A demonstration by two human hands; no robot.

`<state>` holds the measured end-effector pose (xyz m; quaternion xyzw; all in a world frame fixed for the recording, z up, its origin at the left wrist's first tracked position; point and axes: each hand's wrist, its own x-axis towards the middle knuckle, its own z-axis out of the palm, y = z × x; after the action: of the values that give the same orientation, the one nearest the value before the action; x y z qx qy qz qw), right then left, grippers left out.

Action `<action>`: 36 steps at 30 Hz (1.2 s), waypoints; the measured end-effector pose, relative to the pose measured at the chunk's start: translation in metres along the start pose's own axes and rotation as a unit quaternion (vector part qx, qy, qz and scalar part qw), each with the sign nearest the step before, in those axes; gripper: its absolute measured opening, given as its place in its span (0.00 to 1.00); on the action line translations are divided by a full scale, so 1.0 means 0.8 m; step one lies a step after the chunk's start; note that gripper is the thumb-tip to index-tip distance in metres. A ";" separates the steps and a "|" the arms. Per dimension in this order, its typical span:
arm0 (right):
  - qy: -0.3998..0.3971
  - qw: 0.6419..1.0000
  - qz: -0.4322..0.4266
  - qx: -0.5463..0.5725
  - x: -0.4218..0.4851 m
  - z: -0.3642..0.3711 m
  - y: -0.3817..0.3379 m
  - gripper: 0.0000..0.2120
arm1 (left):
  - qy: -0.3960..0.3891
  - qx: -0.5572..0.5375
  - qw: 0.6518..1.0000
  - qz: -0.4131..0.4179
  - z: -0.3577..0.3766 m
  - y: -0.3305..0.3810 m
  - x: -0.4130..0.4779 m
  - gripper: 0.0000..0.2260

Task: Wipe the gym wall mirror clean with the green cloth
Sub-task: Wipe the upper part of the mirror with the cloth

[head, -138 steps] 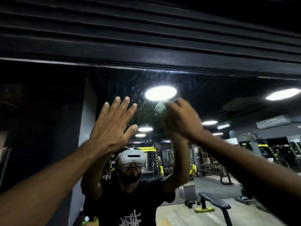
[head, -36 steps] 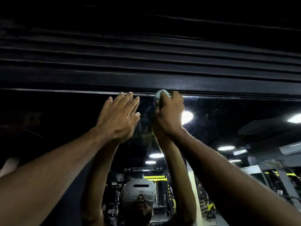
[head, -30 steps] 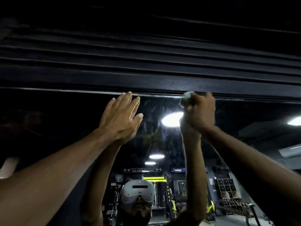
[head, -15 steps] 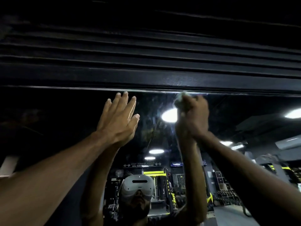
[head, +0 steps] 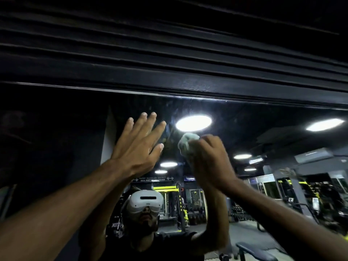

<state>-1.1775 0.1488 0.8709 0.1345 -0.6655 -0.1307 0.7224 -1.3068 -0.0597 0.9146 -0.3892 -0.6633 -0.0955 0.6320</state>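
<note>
The wall mirror (head: 263,129) fills the lower half of the head view, under a dark ribbed beam. My left hand (head: 137,146) is raised flat against the glass with its fingers straight and spread. To its right, my right hand (head: 209,159) grips the bunched pale green cloth (head: 186,143) and holds it on the mirror just below the reflection of a round ceiling light. Smears show on the glass between the two hands. Most of the cloth is hidden inside my fist.
The black ribbed beam (head: 169,63) runs across above the mirror's top edge. In the glass I see a person with a white headset (head: 145,202), gym racks, a weight bench (head: 252,251) and ceiling lights.
My right hand has brought the cloth down from the mirror's top edge and slightly left, under the reflected light. The left hand stays flat on the glass; the view has tilted downward.
</note>
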 end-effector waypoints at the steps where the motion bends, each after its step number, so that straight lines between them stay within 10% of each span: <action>1: -0.027 0.998 -0.036 -0.035 -0.006 -0.012 0.017 0.08 | -0.004 0.003 1.000 0.015 0.002 0.007 -0.004 0.33; 7: 0.086 0.960 0.250 -0.096 0.043 -0.011 0.066 0.22 | -0.007 -0.010 1.000 -0.009 0.014 0.033 -0.014 0.38; 14: -0.074 0.990 -0.013 -0.123 -0.027 -0.046 0.066 0.09 | -0.016 -0.001 1.000 -0.025 0.012 0.041 -0.017 0.38; 18: 0.052 0.961 0.254 -0.097 -0.018 -0.034 0.078 0.20 | -0.020 0.009 1.000 -0.014 0.025 0.064 -0.039 0.38; 24: -0.091 0.992 -0.048 -0.073 -0.115 -0.044 0.015 0.09 | -0.012 0.005 1.000 -0.017 0.028 0.076 -0.064 0.35; 30: 0.035 0.976 0.202 -0.066 -0.096 -0.021 0.006 0.13 | -0.017 -0.008 0.999 -0.043 0.032 0.097 -0.095 0.33; 36: -0.112 0.991 -0.051 -0.047 -0.148 -0.043 0.001 0.21 | -0.024 -0.008 0.998 -0.049 0.031 0.106 -0.141 0.32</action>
<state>-1.1525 0.1940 0.7591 0.1186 -0.7278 -0.2133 0.6409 -1.2833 -0.0311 0.7763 -0.3633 -0.6956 -0.1224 0.6075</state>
